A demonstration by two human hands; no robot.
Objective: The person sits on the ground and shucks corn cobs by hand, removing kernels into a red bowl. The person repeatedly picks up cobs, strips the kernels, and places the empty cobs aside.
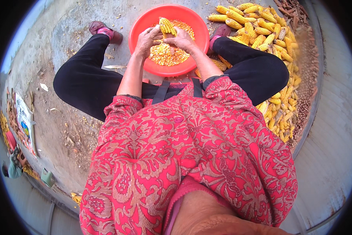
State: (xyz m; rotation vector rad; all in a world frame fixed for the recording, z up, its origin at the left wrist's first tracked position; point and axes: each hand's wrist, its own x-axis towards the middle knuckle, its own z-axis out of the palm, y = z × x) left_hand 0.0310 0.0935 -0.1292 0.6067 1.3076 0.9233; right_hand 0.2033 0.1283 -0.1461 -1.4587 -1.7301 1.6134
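A red plastic basin (168, 71) stands on the ground between my feet, with loose yellow corn kernels (167, 58) in it. Over the basin, my left hand (149, 39) and my right hand (182, 39) hold an ear of corn (166, 25) between them, its kernel-covered part pointing away from me. The left fingertips touch the ear's left side and the right fingers grip its right side. Another thin, bare-looking cob end (172, 50) shows below my hands; whether it belongs to a separate cob I cannot tell.
Yellow ears of corn (264, 25) lie heaped at the right, beside stacked bare cobs (306, 64) along a wall. My bent legs flank the basin. At the far left are a printed sack (24, 123), a green stool (47, 177) and another person (14, 167) near a red container (11, 139).
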